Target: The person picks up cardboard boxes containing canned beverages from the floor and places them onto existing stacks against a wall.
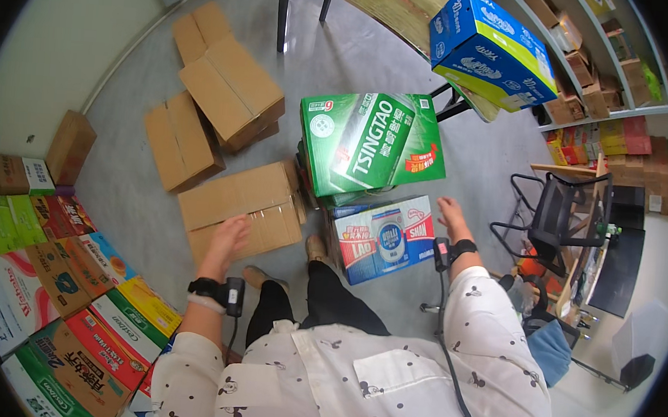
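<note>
Both hands are empty, fingers spread. Left hand (227, 235) hovers over the plain cardboard carton (240, 209) left of the green carton (371, 141); right hand (453, 216) reaches the red-and-blue carton (385, 238) beneath it. Stacking suggests floor sorting beside the blue-and-yellow box (494, 47).

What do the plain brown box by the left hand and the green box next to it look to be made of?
The brown box looks like plain corrugated cardboard: matt, unprinted, with folded flaps and a centre seam. The green box seems to be cardboard too, but with a smooth, slightly glossy printed coating that catches light.
</note>
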A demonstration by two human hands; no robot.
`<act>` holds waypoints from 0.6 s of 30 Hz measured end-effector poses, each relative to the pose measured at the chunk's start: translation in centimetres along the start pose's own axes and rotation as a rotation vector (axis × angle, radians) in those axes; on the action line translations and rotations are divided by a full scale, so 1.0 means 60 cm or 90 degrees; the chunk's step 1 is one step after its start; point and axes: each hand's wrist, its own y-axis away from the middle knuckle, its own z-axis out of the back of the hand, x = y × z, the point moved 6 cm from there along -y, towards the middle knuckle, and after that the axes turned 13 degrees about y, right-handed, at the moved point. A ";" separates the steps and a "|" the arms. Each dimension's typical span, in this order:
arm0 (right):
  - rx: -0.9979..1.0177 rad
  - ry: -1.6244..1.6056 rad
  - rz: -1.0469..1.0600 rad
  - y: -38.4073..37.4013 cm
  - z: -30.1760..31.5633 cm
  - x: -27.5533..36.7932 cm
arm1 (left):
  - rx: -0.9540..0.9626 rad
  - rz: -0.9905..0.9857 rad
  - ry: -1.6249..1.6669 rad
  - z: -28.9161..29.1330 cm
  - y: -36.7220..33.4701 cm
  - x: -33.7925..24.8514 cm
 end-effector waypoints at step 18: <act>0.035 -0.102 0.015 -0.479 0.005 0.046 | 0.043 0.002 -0.025 -0.432 -0.453 0.105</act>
